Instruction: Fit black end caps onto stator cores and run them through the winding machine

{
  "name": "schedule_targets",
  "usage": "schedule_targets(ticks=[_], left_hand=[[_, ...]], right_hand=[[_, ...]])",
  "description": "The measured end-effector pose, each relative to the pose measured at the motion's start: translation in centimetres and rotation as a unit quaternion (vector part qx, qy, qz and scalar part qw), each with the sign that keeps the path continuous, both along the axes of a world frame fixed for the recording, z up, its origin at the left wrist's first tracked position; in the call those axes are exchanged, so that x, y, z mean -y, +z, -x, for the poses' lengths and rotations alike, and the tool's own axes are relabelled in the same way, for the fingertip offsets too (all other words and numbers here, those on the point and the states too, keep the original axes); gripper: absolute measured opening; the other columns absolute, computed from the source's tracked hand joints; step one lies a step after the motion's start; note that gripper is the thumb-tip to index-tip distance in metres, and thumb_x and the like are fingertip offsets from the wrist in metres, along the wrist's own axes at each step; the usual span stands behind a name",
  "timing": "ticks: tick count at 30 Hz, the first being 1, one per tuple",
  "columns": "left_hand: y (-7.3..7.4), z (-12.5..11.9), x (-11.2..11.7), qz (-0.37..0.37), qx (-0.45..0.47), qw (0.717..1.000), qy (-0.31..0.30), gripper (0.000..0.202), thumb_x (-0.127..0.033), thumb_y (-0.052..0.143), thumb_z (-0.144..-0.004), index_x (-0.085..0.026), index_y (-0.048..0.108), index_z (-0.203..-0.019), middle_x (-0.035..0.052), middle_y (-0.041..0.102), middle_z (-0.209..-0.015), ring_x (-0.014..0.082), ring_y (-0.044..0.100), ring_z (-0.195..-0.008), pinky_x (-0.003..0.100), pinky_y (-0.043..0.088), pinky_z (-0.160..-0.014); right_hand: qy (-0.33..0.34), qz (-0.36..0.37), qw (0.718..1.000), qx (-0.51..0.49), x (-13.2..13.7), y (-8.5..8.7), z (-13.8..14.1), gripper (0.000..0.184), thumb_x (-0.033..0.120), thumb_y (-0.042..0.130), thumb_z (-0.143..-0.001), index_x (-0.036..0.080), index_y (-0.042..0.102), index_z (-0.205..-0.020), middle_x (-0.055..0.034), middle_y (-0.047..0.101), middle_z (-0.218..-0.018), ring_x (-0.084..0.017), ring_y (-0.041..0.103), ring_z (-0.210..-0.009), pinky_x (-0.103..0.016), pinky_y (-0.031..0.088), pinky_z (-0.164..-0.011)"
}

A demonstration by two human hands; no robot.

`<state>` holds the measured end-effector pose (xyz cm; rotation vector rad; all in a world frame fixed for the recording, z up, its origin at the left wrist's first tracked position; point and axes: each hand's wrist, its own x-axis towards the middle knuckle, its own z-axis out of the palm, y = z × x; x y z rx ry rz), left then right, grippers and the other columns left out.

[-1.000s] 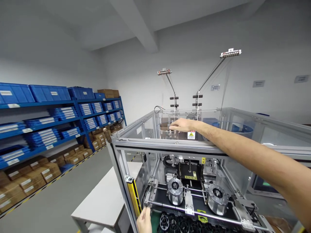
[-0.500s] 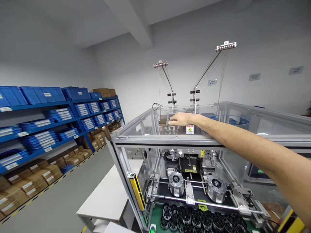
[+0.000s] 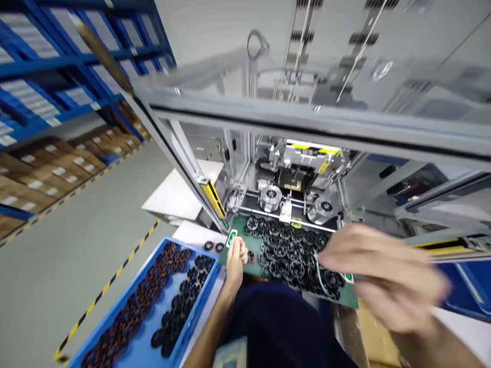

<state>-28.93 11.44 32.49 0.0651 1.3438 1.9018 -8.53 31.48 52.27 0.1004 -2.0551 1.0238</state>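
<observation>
My left hand (image 3: 236, 259) rests at the left edge of a green mat (image 3: 240, 230), fingers curled, right beside a green button (image 3: 232, 237) and a black ring (image 3: 251, 257). What the hand holds, if anything, I cannot make out. Several black ring-shaped parts (image 3: 291, 250) cover the mat. My right hand (image 3: 379, 276) hovers low over the mat's right end, smeared by motion, so its fingers are unclear. A thin pale curved strand (image 3: 318, 273) shows by its fingertips. Behind the mat, two round metal fixtures (image 3: 270, 197) (image 3: 324, 207) sit inside the clear-walled machine (image 3: 307, 120).
A blue tray (image 3: 115, 337) of dark rings lies at lower left. A white table (image 3: 172, 197) stands left of the machine, whose post carries a yellow strip (image 3: 215, 199). Blue shelves (image 3: 46, 66) with bins and cardboard boxes (image 3: 49, 168) line the left wall. My dark clothing (image 3: 280, 327) fills the bottom centre.
The view has tipped sharply down. My right arm has come off the machine's top and swung down over the mat. My left hand is back in view at the mat's edge.
</observation>
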Motion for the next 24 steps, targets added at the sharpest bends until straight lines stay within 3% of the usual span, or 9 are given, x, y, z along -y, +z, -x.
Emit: schedule_targets(ticks=[2,4,5,7,11,16,19,22,24], left_hand=[[0.8,-1.8,0.4,-0.002,0.030,0.999,0.023,0.072,-0.073,0.106,-0.079,-0.024,0.055,-0.090,-0.0091,0.033,-0.073,0.0081,0.022,-0.060,0.021,0.023,-0.052],[2.6,-3.4,0.1,-0.010,0.071,0.997,0.018,0.066,-0.065,0.107,-0.084,-0.024,0.057,-0.093,-0.0077,0.038,-0.079,0.0086,0.028,-0.064,0.019,0.035,-0.057],[3.7,-3.9,-0.3,-0.020,0.093,0.995,0.010,0.062,-0.060,0.107,-0.086,-0.023,0.057,-0.094,-0.0069,0.040,-0.082,0.0089,0.031,-0.065,0.019,0.039,-0.059],[5.7,-4.7,-1.3,-0.061,0.130,0.989,-0.020,0.051,-0.049,0.104,-0.093,-0.023,0.060,-0.095,-0.0058,0.041,-0.083,0.0096,0.033,-0.066,0.018,0.043,-0.061],[8.2,-5.4,-3.7,-0.155,0.120,0.979,-0.057,0.032,-0.037,0.094,-0.104,-0.022,0.068,-0.096,-0.0058,0.035,-0.080,0.0103,0.031,-0.065,0.018,0.042,-0.060],[8.2,-6.7,-5.3,-0.174,0.017,0.985,-0.007,0.029,-0.038,0.091,-0.106,-0.024,0.068,-0.097,-0.0048,0.040,-0.083,0.0096,0.036,-0.066,0.019,0.044,-0.062],[6.8,-7.5,-5.5,-0.148,-0.032,0.988,0.016,0.031,-0.045,0.092,-0.106,-0.026,0.068,-0.098,-0.0032,0.051,-0.089,0.0097,0.042,-0.067,0.022,0.047,-0.064],[4.7,-7.7,-5.2,-0.115,-0.111,0.987,0.010,0.027,-0.048,0.087,-0.109,-0.028,0.071,-0.103,-0.0018,0.065,-0.099,0.0100,0.054,-0.069,0.026,0.053,-0.068],[3.2,-7.5,-4.6,-0.081,-0.173,0.981,-0.031,0.019,-0.045,0.079,-0.116,-0.029,0.072,-0.107,-0.0021,0.071,-0.097,0.0116,0.066,-0.074,0.029,0.059,-0.078]], right_hand=[[-0.048,0.123,0.987,0.087,3.5,-7.2,0.0,0.023,0.021,0.076,-0.113,0.033,0.090,-0.127,-0.0001,0.089,-0.099,-0.018,0.083,-0.082,-0.034,0.068,-0.075],[-0.083,0.277,0.940,0.181,6.0,-12.9,0.9,0.015,0.031,0.076,-0.115,0.031,0.090,-0.120,-0.0015,0.091,-0.106,-0.018,0.087,-0.094,-0.031,0.070,-0.082],[-0.085,0.348,0.911,0.205,6.9,-14.9,1.2,0.016,0.038,0.077,-0.115,0.030,0.091,-0.120,-0.0025,0.091,-0.110,-0.019,0.088,-0.099,-0.031,0.071,-0.085],[-0.063,0.455,0.862,0.213,8.1,-16.8,1.6,0.024,0.048,0.081,-0.112,0.029,0.090,-0.124,-0.0039,0.091,-0.114,-0.020,0.088,-0.102,-0.031,0.072,-0.089],[-0.021,0.547,0.816,0.183,8.8,-15.7,1.2,0.027,0.047,0.096,-0.101,0.029,0.089,-0.120,-0.0003,0.090,-0.104,-0.014,0.084,-0.088,-0.027,0.071,-0.087],[-0.050,0.561,0.808,0.174,8.8,-14.3,0.5,0.027,0.041,0.104,-0.092,0.028,0.088,-0.109,0.0013,0.090,-0.097,-0.013,0.083,-0.083,-0.024,0.069,-0.081],[-0.064,0.516,0.832,0.192,8.3,-14.6,0.2,0.021,0.044,0.099,-0.097,0.029,0.090,-0.109,0.0004,0.090,-0.100,-0.017,0.085,-0.087,-0.031,0.072,-0.087],[-0.116,0.386,0.885,0.234,7.2,-14.9,-0.2,0.016,0.039,0.094,-0.102,0.030,0.091,-0.115,-0.0026,0.091,-0.108,-0.023,0.085,-0.097,-0.041,0.072,-0.096],[-0.167,0.310,0.903,0.245,6.4,-15.0,-0.6,0.019,0.035,0.088,-0.106,0.031,0.090,-0.124,-0.0051,0.091,-0.120,-0.026,0.085,-0.109,-0.048,0.070,-0.105]])
